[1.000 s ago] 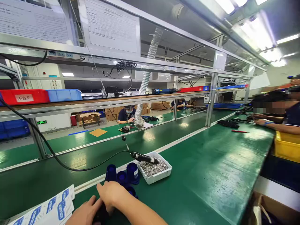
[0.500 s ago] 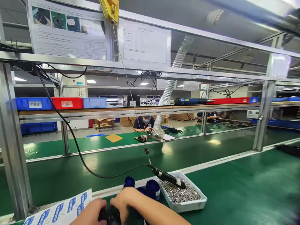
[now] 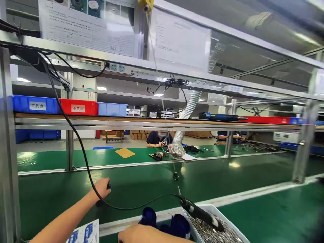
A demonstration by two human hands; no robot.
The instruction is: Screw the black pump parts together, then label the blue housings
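Observation:
My left hand (image 3: pixel 102 189) is stretched forward over the green conveyor belt (image 3: pixel 141 185), fingers curled round a small black part (image 3: pixel 108 185) that sits at or just above the belt. A black cable (image 3: pixel 76 135) crosses in front of that hand. My right hand (image 3: pixel 141 235) lies at the bottom edge, only its back showing, just in front of several dark blue caps (image 3: pixel 149 216). A black electric screwdriver (image 3: pixel 202 214) rests with its tip on a white tray of screws (image 3: pixel 215 233).
A sheet of blue-and-white labels (image 3: pixel 84 233) lies at the lower left. Metal frame posts (image 3: pixel 8 141) stand left and right. Blue and red bins (image 3: pixel 78 107) sit on the shelf rail. A flexible duct (image 3: pixel 181 145) hangs beyond. A person (image 3: pixel 157 139) works at the far bench.
My left hand left the black part's spot by my right hand and reached forward onto the belt with it. The view swung left and the tray slid right.

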